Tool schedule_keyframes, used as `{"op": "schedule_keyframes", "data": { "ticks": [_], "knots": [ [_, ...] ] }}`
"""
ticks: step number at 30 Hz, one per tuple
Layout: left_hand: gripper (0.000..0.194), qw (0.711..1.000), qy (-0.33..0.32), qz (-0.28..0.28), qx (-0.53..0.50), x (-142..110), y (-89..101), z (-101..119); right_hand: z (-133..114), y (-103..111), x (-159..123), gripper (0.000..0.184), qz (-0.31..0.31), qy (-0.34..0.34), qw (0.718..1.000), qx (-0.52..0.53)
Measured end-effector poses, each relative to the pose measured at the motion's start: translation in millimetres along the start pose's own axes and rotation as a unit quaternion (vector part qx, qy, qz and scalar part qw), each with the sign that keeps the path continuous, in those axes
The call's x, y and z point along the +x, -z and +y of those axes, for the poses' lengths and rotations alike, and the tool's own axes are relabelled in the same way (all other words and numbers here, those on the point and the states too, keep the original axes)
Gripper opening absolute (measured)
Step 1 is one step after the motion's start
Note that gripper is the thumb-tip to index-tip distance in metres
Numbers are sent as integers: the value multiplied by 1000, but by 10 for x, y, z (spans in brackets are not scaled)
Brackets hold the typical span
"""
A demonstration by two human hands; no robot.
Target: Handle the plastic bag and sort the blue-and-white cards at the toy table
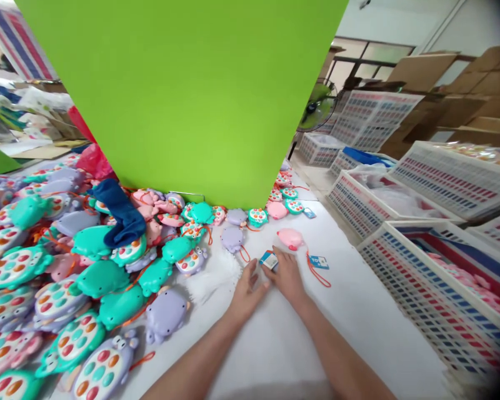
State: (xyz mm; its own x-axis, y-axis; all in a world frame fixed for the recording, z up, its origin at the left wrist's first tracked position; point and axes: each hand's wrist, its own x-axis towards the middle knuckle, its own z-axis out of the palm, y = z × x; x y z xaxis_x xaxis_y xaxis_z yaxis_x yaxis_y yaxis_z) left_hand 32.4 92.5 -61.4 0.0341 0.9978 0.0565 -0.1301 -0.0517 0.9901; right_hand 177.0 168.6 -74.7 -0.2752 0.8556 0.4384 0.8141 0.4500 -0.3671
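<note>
A large green board (179, 94) stands up behind the white counter (358, 316), and cardboard sheets (479, 83) are stacked far away on the right. White plastic crates (454, 183) stand along the right side of the counter, and the nearest one has pink toys (454, 261) inside. On the left of the counter lies a big heap of plastic animal toys (20, 266) with coloured buttons, and a dark blue cloth (125, 214) lies on this heap. In the middle of the counter, the right hand (287, 275) is closed on a small blue-and-white box (269, 260), and the left hand (245, 291) is half open, with its fingertips (256, 275) just beside the same box. A pink toy (290, 239) lies just above the hands, and its orange cord (316, 275) goes to a small blue tag (319, 262).
</note>
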Motion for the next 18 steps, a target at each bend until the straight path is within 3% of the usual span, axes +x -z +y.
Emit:
{"op": "schedule_keyframes", "data": {
  "ticks": [3,7,12,15,18],
  "knots": [
    [81,996,45,1,-78,37,19,-71,-33,-1,-18,59,-5,-2,1000,4],
    [79,995,47,8,-87,42,23,-66,-84,25,-58,65,-36,1,997,70],
    [63,996,-24,14,84,-30,1,6,-128,94,-83,66,-88,-61,971,212],
    [61,981,-46,33,186,-50,6,48,-160,115,-93,64,-98,-47,956,271],
    [60,975,-38,43,214,-44,4,98,-231,135,-111,61,-102,-20,947,304]
  ]
}}
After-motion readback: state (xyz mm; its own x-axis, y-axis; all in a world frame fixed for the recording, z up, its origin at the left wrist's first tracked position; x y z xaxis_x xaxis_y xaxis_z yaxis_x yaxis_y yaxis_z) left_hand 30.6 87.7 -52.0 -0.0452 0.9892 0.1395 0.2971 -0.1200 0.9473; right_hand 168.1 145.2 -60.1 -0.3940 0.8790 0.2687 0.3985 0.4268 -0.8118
